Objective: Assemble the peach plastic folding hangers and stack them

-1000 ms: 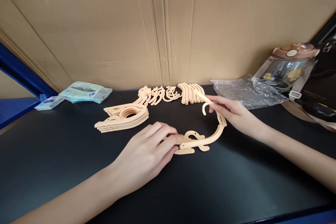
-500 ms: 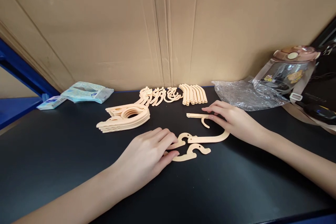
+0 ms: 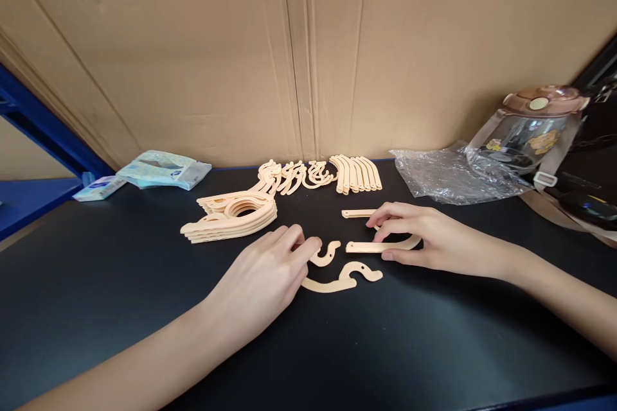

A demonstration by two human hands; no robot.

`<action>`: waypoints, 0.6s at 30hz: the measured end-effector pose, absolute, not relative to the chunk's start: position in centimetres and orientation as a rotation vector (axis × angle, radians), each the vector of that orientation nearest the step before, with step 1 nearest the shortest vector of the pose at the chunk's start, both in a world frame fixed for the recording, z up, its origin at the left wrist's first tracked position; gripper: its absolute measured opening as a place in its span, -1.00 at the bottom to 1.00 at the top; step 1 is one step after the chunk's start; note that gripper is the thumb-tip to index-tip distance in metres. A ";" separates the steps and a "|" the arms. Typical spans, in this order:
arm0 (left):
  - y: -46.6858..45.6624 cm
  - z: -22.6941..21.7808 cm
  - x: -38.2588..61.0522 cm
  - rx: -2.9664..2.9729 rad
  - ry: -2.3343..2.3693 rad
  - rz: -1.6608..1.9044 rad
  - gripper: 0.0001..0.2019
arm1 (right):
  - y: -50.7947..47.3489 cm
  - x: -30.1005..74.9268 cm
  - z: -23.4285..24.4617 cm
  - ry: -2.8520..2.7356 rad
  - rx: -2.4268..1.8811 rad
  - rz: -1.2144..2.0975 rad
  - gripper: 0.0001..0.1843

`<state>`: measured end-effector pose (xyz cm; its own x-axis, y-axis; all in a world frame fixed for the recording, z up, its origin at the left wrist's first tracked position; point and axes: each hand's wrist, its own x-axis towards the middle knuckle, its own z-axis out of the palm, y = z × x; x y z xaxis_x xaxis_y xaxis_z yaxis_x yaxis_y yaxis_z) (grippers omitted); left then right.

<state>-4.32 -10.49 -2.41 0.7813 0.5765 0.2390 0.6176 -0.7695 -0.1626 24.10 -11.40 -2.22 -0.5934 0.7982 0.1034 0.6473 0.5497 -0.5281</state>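
Resting flat and open, left hand (image 3: 270, 273) touches hook piece (image 3: 326, 252) with fingertips. The right hand (image 3: 424, 241) pinches curved arm piece (image 3: 366, 246), at 3 o'clock of hook piece, on black table (image 3: 385, 347).

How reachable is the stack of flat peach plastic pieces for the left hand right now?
Probably yes: the left hand rests just beside the stack of flat peach plastic pieces, with only bare black tabletop between them.
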 end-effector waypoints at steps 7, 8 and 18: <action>-10.2 -2.9 -4.1 -2.789 -0.913 -0.298 -0.79 | -11.4 24.2 -2.1 -2.508 -1.168 0.548 -0.74; -10.1 -3.0 -4.1 -2.819 -0.911 -0.340 -0.78 | -11.4 24.2 -2.1 -2.521 -1.157 0.522 -0.74; -9.9 -3.1 -4.0 -3.048 -0.960 -0.429 -0.80 | -11.6 23.9 -2.3 -2.602 -1.098 0.344 -0.74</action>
